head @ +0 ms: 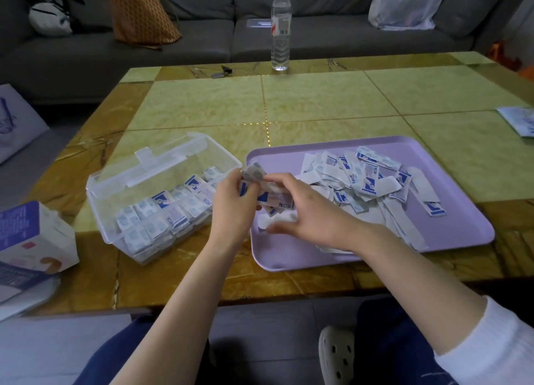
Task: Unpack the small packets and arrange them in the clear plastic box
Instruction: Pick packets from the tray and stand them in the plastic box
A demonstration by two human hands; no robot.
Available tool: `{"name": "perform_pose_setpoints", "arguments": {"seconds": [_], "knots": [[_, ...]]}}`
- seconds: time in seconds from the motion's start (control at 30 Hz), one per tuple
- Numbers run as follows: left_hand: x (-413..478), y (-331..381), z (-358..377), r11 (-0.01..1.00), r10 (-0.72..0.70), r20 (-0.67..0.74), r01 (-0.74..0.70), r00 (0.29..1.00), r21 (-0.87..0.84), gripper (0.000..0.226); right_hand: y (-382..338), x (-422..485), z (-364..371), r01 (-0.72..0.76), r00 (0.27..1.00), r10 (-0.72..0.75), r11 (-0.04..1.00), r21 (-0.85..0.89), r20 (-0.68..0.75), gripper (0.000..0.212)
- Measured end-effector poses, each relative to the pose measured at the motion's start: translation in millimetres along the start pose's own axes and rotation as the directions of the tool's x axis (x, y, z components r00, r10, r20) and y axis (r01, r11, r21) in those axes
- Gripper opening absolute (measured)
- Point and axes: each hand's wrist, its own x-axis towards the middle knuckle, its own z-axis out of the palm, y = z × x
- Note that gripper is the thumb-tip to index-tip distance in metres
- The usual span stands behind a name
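Green-and-amber tiled bench (318,101) before a grey sofa (202,37): a seated person's two hands meet over the left edge of a lilac tray (289,254). The left hand (234,199) pinches a small packet (254,172) between thumb and fingertips. Touching it, the right hand (306,211) curls its fingers around a blue-and-white packet (276,201). Both hands are clamped on their packets, close together, between tray and box.

A loose pile of packets (367,179) and torn white wrappers lies across the tray to the right of the hands. Just left of the hands stands the clear plastic box (98,208), its lid tipped back, with packed rows of packets (161,211) filling it. A white and blue carton (31,240) sits at the bench's near left corner. At the far edge stand a water bottle (280,26) and, to its left, a set of keys (221,71). An orange bag (138,11) and a plastic bag (404,3) rest on the sofa.
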Motion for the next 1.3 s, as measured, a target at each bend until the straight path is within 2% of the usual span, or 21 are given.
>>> {"name": "perform_pose_setpoints", "arguments": {"seconds": [0.1,0.2,0.27,0.3,0.37,0.43,0.5,0.63,0.73,0.8,0.83,0.93,1.0,1.2,1.3], "knots": [[-2.0,-0.1,3.3,0.999,0.043,-0.009,-0.043,0.999,0.008,0.013,-5.2,-2.3,-1.0,-0.085,0.992,0.091,0.994,0.072,-0.089,0.05],[-5.7,-0.3,7.7,0.997,0.071,0.027,-0.072,0.997,0.02,0.009,-1.8,-1.4,-4.9,-0.117,0.985,0.115,0.993,-0.007,-0.128,0.04],[-7.9,0.3,10.8,0.996,0.082,0.066,-0.084,0.994,0.018,0.005,4.0,-2.1,-9.4,-0.106,0.986,0.095,0.991,-0.076,-0.139,0.024],[-8.4,-0.2,11.6,0.993,0.103,0.072,-0.107,0.992,0.052,0.01,7.0,-2.5,-12.1,-0.102,0.986,0.08,0.984,-0.145,-0.148,0.016],[-9.4,-2.8,10.8,0.935,0.216,0.08,-0.23,0.973,0.27,0.017,12.5,-3.5,-16.1,-0.115,0.985,0.071,0.951,-0.288,-0.16,0.008],[-9.6,-8.3,8.9,0.786,0.322,0.124,-0.338,0.939,0.518,0.013,17.7,-4.1,-15.7,-0.14,0.982,0.087,0.934,-0.329,-0.17,0.01],[-9.4,-14.7,7.6,0.665,0.292,0.182,-0.337,0.939,0.666,0.014,21.4,-4.3,-12.5,-0.158,0.98,0.11,0.939,-0.305,-0.168,0.02],[-11.9,-20.4,9.0,0.525,0.188,0.292,-0.347,0.938,0.777,0.031,22.3,-6.9,-3.7,-0.179,0.984,0.17,0.927,-0.33,-0.054,0.051],[-15.4,-21.4,13.1,0.51,0.14,0.333,-0.357,0.932,0.783,0.052,19.0,-9.8,1.5,-0.174,0.983,0.186,0.927,-0.332,0.004,0.056],[-17.3,-23.8,14.8,0.506,0.123,0.362,-0.373,0.924,0.778,0.068,17.3,-9.4,5.1,-0.174,0.982,0.186,0.936,-0.307,0.01,0.053],[-18.3,-25.1,15.7,0.491,0.121,0.378,-0.387,0.918,0.78,0.068,17.7,-8.5,6.9,-0.179,0.982,0.189,0.94,-0.289,0.004,0.048],[-21.0,-28.1,18.9,0.372,0.08,0.404,-0.403,0.911,0.836,0.041,21.5,-5.1,12.7,-0.184,0.983,0.179,0.94,-0.288,-0.041,0.034],[-20.6,-30.7,20.3,0.332,0.077,0.403,-0.404,0.912,0.852,0.03,23.4,-3.9,17.4,-0.173,0.985,0.159,0.938,-0.3,-0.071,0.035],[-21.2,-30.9,23.8,0.308,0.097,0.387,-0.397,0.917,0.865,0.026,21.3,-3.5,22.6,-0.14,0.99,0.122,0.908,-0.394,-0.071,0.041],[-23.0,-29.0,25.9,0.295,0.228,0.353,-0.41,0.907,0.863,0.031,20.9,-2.8,19.6,-0.098,0.994,0.07,0.899,-0.427,-0.081,0.039]]}}
